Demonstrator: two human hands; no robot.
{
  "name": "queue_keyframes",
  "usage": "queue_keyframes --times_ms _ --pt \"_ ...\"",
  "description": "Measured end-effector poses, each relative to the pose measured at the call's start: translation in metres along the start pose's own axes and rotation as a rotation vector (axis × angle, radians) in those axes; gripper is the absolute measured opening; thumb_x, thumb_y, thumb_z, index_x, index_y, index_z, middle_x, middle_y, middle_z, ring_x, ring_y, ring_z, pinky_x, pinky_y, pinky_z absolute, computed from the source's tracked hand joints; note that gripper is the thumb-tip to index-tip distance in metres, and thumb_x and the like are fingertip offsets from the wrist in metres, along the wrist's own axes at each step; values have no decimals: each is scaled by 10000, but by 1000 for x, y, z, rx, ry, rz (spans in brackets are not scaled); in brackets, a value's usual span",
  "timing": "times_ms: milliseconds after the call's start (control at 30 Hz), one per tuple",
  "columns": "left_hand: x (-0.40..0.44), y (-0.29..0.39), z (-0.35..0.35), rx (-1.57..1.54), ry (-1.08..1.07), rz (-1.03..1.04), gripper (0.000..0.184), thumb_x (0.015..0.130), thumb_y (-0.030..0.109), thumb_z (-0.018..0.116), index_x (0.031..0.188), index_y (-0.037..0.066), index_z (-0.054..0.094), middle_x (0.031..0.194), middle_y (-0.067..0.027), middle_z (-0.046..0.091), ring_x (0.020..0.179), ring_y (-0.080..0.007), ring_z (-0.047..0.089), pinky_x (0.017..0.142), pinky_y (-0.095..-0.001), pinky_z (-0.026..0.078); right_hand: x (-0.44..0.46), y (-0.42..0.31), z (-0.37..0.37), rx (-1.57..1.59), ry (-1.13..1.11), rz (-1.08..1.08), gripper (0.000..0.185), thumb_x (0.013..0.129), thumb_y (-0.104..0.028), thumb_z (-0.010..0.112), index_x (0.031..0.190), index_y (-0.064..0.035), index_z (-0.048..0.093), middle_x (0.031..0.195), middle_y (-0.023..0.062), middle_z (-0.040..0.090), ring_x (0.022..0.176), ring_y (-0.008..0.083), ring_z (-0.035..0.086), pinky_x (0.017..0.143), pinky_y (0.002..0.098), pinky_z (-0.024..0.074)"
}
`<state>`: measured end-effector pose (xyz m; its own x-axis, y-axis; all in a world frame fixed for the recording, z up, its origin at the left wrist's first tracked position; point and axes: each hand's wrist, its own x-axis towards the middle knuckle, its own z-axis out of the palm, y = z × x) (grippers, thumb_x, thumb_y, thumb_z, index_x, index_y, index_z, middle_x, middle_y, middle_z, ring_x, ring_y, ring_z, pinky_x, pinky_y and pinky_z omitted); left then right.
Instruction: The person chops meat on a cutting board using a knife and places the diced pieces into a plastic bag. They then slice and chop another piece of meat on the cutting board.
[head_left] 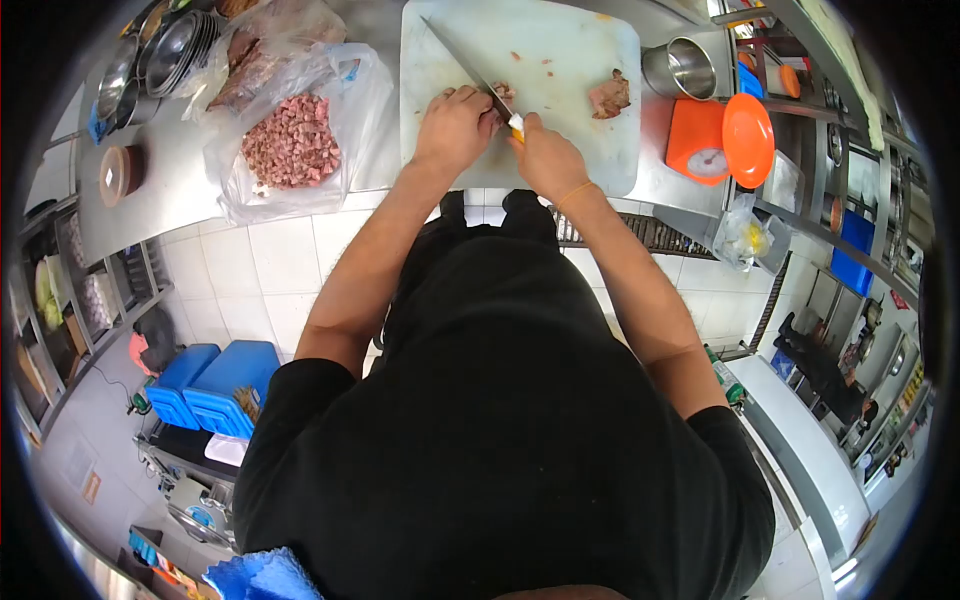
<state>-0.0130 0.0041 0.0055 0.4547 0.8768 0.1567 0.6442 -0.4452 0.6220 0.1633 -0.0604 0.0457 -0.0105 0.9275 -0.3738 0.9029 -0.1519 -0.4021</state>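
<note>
My right hand [550,160] is wrapped round the yellow-and-white handle of a long kitchen knife [465,62], whose blade points up and left across the white cutting board [580,45]. On the board's left half, my left hand [455,125] presses with bent fingers on a piece of meat [503,91] beside the blade; most of what lies under the fingers is hidden. A larger chunk of cooked meat [609,95] rests on the right of the board, with small scraps between. Left of the board, diced meat [292,142] fills an open plastic bag [362,120].
Behind the diced meat lies another bag of larger meat [245,65]. Stacked metal bowls [180,50] and a brown-sided round tub [120,173] stand left. Right of the board are a steel pot [680,68] and an orange scale [697,140] with an orange plate [748,140]. Another person [825,375] is far right.
</note>
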Motion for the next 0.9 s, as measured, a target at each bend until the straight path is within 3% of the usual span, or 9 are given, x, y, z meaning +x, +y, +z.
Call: queue_keyframes --times_ms 400,700,900 --pt "-7 4 -11 -20 4 -73 197 927 131 742 1108 55 738 1106 -139 724 1033 -385 700 907 -477 573 -46 4 -25 -89 7 -28 341 1044 -304 659 1162 -6 545 835 241 748 799 455 747 713 559 584" --pt "-8 -4 5 -86 61 -28 106 886 37 730 991 40 718 966 -129 727 945 -372 700 849 -477 566 -34 6 4 -37 -6 11 340 1054 -279 642 1162 25 535 886 265 752 855 466 749 769 567 585" --pt "-8 -2 0 -82 22 -27 108 903 55 735 1010 36 727 979 -134 737 922 -363 715 831 -472 577 -7 -6 -4 21 -13 -2 353 1057 -280 629 1183 40 553 918 266 759 887 458 755 794 561 588"
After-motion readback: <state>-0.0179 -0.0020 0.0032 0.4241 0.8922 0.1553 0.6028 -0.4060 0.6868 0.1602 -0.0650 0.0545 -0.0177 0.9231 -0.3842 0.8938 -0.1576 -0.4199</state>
